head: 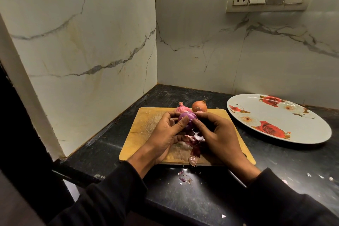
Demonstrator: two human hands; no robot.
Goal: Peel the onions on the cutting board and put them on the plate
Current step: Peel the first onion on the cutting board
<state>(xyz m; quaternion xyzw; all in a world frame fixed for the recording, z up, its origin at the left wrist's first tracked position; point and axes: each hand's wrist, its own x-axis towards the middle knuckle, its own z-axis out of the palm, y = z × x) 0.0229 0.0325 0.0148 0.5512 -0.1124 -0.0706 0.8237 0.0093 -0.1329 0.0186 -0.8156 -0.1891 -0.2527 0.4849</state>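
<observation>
Both hands are working over the middle of the cutting board (pixel 146 126): the left hand (pixel 166 134) is cupping the purple onion (pixel 187 118) from the left with its fingers curled round it, and the right hand (pixel 214 132) is pinching at the onion's lower right side, apparently pulling skin away. Its top is already showing smooth and purple, so this one is looking partly peeled. Dark peel scraps (pixel 195 147) are lying on the board just below the hands, with smaller bits on the black bench (pixel 185 178) nearer still. Just beyond the hands, a pink onion (pixel 181 108) and an orange-brown onion (pixel 199 106) are sitting at the board's far edge, still in their skins. Well to the right, the flowered plate (pixel 278 117) is holding no onions yet, so most of the job is remaining.
</observation>
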